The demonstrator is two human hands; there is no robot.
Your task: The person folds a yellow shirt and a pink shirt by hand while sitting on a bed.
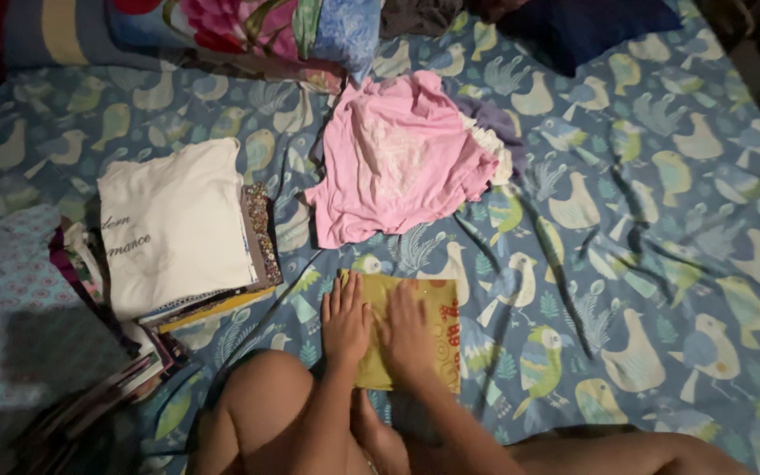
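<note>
My left hand [346,322] and my right hand [405,331] lie flat, side by side, on a folded yellow cloth [441,310] with an orange patterned edge. The cloth rests on the bird-print bedsheet [626,229] just in front of my knees. Both palms press down on it with fingers together. Beyond it a crumpled pink garment [398,158] lies spread on the sheet.
A stack of folded clothes topped by a white garment [173,224] sits to the left, with more folded pieces [116,369] below it. Floral pillows [248,26] and a dark blue pillow [582,26] line the far edge. A white and purple cloth [494,132] peeks from under the pink one.
</note>
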